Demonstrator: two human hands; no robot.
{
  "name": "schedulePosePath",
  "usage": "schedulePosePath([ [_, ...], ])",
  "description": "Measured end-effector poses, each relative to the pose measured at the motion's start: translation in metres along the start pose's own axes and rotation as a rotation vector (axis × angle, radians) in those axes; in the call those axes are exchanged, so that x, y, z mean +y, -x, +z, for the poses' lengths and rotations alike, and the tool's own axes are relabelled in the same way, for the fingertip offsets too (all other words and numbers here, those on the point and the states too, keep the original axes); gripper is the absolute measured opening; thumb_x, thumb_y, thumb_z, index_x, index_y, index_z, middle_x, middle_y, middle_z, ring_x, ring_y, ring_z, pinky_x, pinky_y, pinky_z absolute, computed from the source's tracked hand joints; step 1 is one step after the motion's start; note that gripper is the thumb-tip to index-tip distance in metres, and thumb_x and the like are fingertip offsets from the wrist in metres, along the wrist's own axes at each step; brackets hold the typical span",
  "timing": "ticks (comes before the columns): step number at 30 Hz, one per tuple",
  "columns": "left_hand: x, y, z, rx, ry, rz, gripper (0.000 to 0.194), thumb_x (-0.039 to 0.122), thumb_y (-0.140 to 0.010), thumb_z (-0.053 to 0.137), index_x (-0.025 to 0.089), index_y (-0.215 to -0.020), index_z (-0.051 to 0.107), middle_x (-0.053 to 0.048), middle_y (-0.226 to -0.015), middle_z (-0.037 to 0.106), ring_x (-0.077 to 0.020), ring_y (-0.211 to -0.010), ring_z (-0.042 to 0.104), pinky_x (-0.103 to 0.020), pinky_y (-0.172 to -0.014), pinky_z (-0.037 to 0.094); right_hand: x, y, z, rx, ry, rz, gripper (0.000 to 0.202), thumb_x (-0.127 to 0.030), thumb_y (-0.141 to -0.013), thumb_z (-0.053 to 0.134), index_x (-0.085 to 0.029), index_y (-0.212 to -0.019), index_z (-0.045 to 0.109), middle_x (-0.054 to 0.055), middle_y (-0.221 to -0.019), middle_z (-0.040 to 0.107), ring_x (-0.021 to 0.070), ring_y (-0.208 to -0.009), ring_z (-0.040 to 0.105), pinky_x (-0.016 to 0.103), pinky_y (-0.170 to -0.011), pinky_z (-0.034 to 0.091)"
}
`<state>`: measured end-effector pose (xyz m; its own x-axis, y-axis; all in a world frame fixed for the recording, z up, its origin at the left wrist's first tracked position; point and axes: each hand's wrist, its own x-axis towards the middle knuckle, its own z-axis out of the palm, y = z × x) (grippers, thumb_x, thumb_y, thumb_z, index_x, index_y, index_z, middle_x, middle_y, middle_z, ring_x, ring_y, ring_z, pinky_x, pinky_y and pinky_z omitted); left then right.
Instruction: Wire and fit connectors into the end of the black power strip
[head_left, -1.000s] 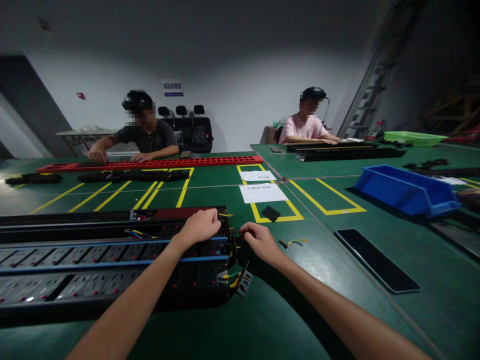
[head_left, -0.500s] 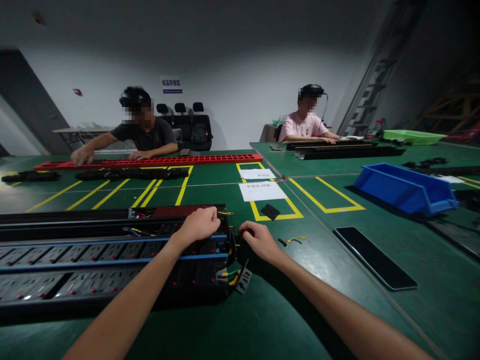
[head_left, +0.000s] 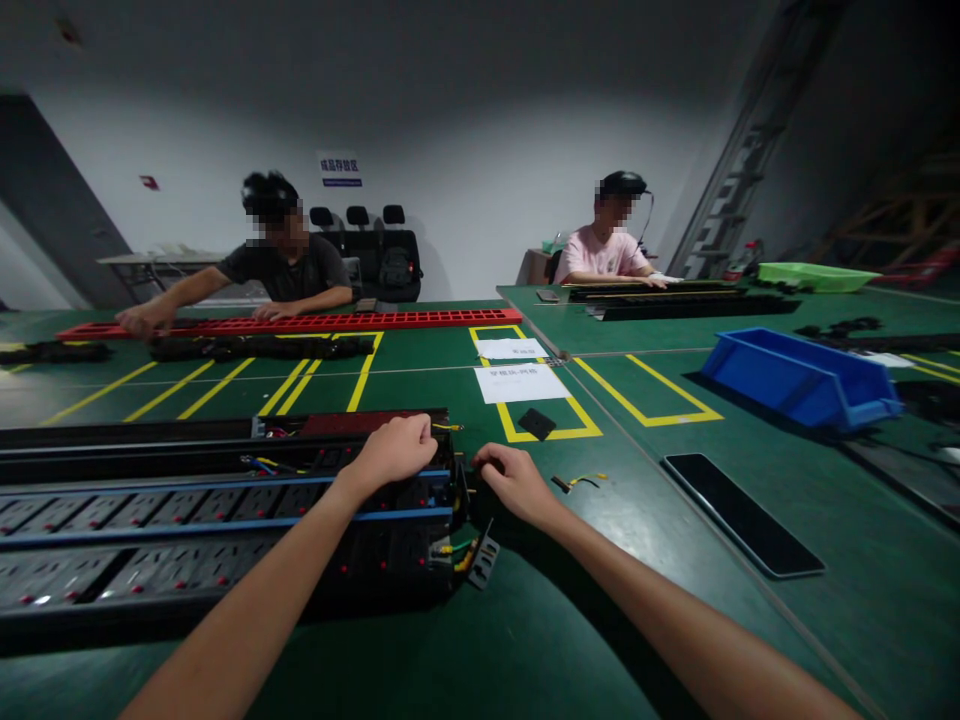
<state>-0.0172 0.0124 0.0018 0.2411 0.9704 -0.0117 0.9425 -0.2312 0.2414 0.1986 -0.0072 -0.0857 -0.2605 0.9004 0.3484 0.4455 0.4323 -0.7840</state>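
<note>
Several long black power strips lie side by side at the left. One power strip with blue edges (head_left: 172,506) runs under my left forearm. My left hand (head_left: 397,450) is closed over the right ends of the strips, fingers curled down; what they grip is hidden. My right hand (head_left: 517,482) is curled in a pinch just right of the blue-edged strip's end, by dark parts and wires; anything in its fingertips is too dark to name. A grey end plate (head_left: 484,562) with cutouts hangs tilted on yellow-green wires from the nearest power strip (head_left: 180,572).
A short wired connector (head_left: 574,483) and a black plate (head_left: 538,424) lie past my right hand. Further right are a phone (head_left: 742,512) and a blue bin (head_left: 799,375). Across the green table, two people work at a red rack (head_left: 420,318) and black rails (head_left: 690,305).
The view has shifted slightly. Both my hands hold nearly the same pose at the strip ends. Across the table, the left person's reaching hand has moved a little left.
</note>
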Motion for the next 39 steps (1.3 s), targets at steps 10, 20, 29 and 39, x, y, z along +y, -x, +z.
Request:
schedulePosePath([
  [10,-0.0008,-0.0012,0.0013,0.008,0.009,0.008,0.007,0.026,-0.082,0.050,0.022,-0.077,0.054,-0.005,-0.078,0.066,-0.0201,-0.069,0.058,-0.031,-0.064,0.038,0.0005,0.0002,0.0002,-0.006,0.001,0.007,0.024,-0.013,-0.079,0.048,-0.020,-0.084,0.070,0.002,-0.076,0.071,0.0181,-0.071,0.062,0.029,-0.067,0.044],
  [20,-0.0015,-0.0020,0.0027,0.012,-0.010,0.009,0.009,0.027,-0.083,0.049,0.023,-0.076,0.053,-0.005,-0.077,0.067,-0.0218,-0.070,0.060,-0.032,-0.063,0.036,-0.0016,0.0004,-0.0006,-0.013,0.012,0.006,0.024,-0.011,-0.078,0.049,-0.020,-0.083,0.070,0.003,-0.077,0.072,0.0187,-0.072,0.062,0.029,-0.067,0.044],
  [29,0.0005,-0.0007,0.0004,0.008,-0.004,0.006,0.008,0.026,-0.083,0.051,0.022,-0.076,0.054,-0.005,-0.078,0.068,-0.0218,-0.071,0.061,-0.032,-0.062,0.036,-0.0013,0.0003,0.0000,-0.013,0.010,0.011,0.025,-0.010,-0.077,0.049,-0.021,-0.083,0.070,0.003,-0.079,0.073,0.0194,-0.073,0.064,0.030,-0.070,0.046],
  [39,0.0000,-0.0013,0.0016,0.014,-0.001,0.010,0.009,0.027,-0.082,0.050,0.023,-0.074,0.052,-0.004,-0.076,0.065,-0.0201,-0.067,0.057,-0.031,-0.061,0.034,-0.0032,0.0011,-0.0008,-0.012,0.001,0.006,0.024,-0.011,-0.078,0.048,-0.020,-0.082,0.070,0.003,-0.079,0.072,0.0193,-0.074,0.064,0.029,-0.070,0.045],
])
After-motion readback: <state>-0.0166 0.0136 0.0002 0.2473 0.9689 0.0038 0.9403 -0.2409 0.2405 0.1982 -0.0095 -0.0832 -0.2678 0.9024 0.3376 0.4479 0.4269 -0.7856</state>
